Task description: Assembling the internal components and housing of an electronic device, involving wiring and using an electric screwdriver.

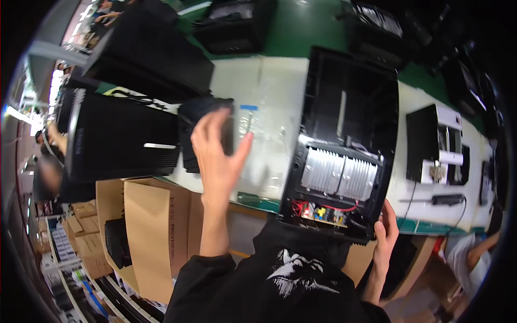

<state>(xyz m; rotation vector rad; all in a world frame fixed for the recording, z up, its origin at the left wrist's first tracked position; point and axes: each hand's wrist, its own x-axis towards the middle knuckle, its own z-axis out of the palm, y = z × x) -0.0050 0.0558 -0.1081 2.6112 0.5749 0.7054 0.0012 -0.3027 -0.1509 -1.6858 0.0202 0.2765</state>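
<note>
A long black housing [353, 102] lies on the white table in front of me with its near end open. Inside that end are two ribbed silver heat sinks [340, 173] and, nearer to me, a circuit board [323, 214] with red wires and small yellow parts. My right hand [386, 232] holds the housing's near right corner, fingers bent against the edge. My left hand [219, 156] is raised with fingers spread and nothing between them. Behind its fingers sits a dark block-shaped piece [188, 121]; whether they touch it, I cannot tell.
More black housings [124, 137] stand at the left, beside an open cardboard box [156, 231]. A blue-ended clear strip [247, 109] lies on the table [269, 81]. To the right are a black-and-white device [435, 142] and a black corded tool [447, 199]. Other people are nearby.
</note>
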